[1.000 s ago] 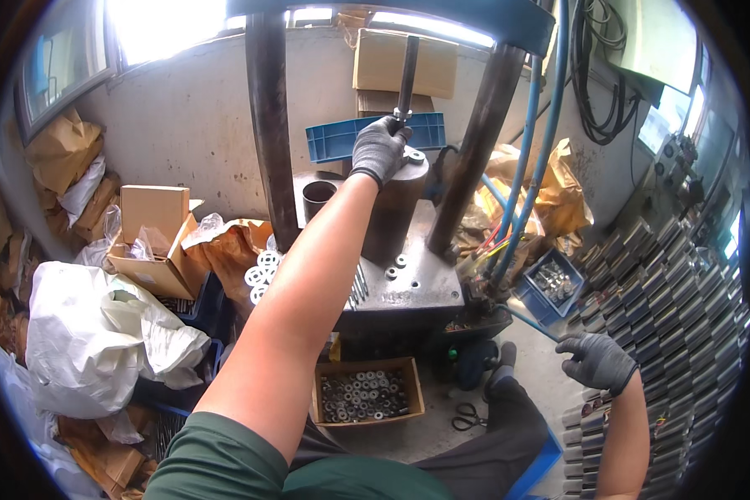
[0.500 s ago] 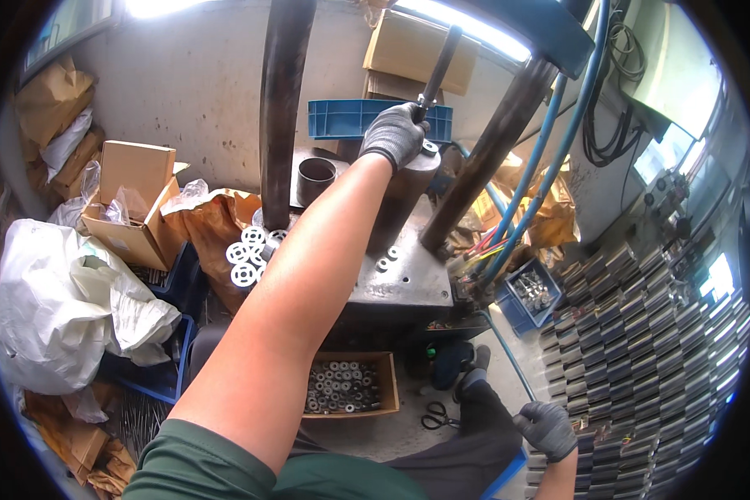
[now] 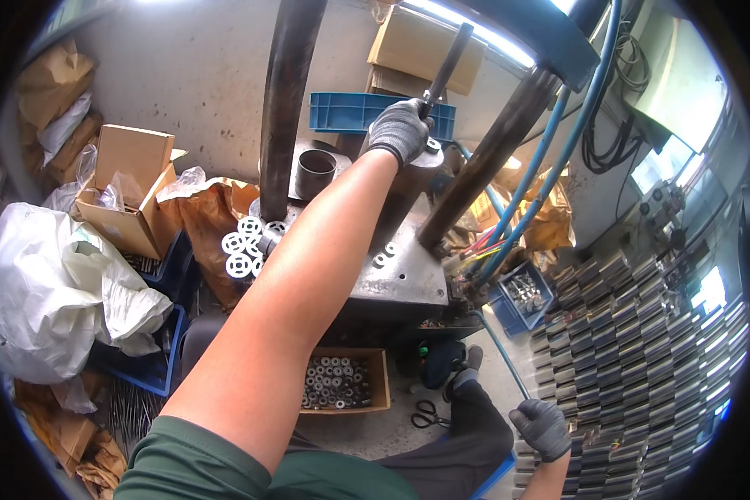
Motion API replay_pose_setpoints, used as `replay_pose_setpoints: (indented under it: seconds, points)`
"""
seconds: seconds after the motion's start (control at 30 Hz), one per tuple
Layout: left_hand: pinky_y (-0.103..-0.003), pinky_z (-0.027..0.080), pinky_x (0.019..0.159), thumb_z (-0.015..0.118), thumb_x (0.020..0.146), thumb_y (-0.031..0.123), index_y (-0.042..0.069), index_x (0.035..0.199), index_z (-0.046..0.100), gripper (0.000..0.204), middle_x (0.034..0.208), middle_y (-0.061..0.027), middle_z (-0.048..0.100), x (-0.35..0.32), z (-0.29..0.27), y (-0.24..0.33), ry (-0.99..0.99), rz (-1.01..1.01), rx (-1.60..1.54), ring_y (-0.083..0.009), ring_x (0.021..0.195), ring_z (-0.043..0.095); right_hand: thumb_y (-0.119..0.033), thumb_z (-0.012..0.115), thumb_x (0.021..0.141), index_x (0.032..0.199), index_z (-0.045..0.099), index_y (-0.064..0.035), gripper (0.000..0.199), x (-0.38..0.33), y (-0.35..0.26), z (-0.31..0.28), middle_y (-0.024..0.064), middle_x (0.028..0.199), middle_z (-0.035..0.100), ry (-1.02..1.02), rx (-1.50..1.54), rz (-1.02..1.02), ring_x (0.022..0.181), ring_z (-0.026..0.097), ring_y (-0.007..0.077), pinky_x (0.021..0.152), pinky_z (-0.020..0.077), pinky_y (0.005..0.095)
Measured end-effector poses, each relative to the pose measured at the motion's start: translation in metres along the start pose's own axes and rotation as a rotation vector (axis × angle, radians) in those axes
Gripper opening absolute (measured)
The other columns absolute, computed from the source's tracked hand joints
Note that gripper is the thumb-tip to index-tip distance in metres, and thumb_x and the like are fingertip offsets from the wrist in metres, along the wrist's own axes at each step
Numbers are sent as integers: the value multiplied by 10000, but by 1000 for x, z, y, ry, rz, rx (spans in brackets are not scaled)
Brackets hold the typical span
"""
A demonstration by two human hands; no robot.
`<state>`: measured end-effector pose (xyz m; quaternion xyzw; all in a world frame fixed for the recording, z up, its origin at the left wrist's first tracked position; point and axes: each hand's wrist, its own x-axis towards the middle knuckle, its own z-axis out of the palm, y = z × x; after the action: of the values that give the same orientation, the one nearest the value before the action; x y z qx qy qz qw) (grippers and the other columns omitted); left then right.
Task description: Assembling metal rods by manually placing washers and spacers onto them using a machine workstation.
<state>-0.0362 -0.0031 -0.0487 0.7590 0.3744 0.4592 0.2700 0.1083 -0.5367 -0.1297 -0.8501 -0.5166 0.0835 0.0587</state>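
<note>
My left hand (image 3: 398, 132), in a grey knit glove, reaches up to the press and is closed at the lower end of a dark metal rod (image 3: 452, 62). Just below that hand stands a dark steel block (image 3: 402, 200) with a small ring (image 3: 432, 146) on top. In a matching glove, my right hand (image 3: 544, 429) is closed round the end of a long thin blue bar (image 3: 504, 357) at the lower right. Small rings (image 3: 382, 260) lie on the steel press table (image 3: 400, 283). A short metal tube (image 3: 316, 172) stands farther left, and white slotted discs (image 3: 240, 243) are piled by the left post.
Two thick posts (image 3: 287, 108) flank the press. A box of small rings (image 3: 382, 379) sits below the table, near scissors (image 3: 429, 414). Stacked metal bars (image 3: 642, 358) fill the right; a blue bin of parts (image 3: 521, 296) stands beside them. White sacks (image 3: 46, 292) crowd the left.
The whole view has shifted slightly. Both hands keep their holds, the left on the rod and the right on the blue bar, with no other clear change.
</note>
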Motion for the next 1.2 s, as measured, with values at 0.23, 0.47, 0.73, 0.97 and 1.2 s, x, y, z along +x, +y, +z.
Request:
replay_pose_setpoints:
  seconds: [0.23,0.47,0.73,0.97,1.2]
  points:
    - [-448,522,1002,655,973,303,128,1257,690,335,1190,-151,717,3,-1,-4,-58,0,-8,-335,1143,669,-274,744,836,845,737,-38,235,4,6,-2,179,807,700,-4,48,-6,755,692,372,676,538,442]
    - [-404,538,949,718,929,248,104,1211,717,317,1121,-151,741,-1,-1,0,-15,-2,-26,-317,1065,701,-212,756,834,912,767,-54,177,5,3,-8,158,844,732,-25,97,33,759,725,308,693,560,390]
    - [-403,539,938,717,923,260,135,1235,716,337,1115,-147,743,3,-1,-4,-16,-12,-29,-313,1056,701,-78,703,826,1036,751,-43,218,5,6,-8,156,921,740,9,209,-20,765,733,267,717,577,362]
    - [-392,542,927,755,877,349,94,1178,707,398,1060,-142,746,5,-5,-7,-39,-13,-138,-281,1004,714,75,592,793,1024,708,-5,271,15,32,-8,147,1047,723,137,400,6,980,703,243,873,546,342]
    - [-361,565,819,821,853,323,6,1102,608,455,949,-137,719,1,0,-8,144,57,-272,-217,856,707,123,502,868,1057,631,7,256,145,36,-97,107,1052,671,947,221,-334,1000,642,191,934,507,320]
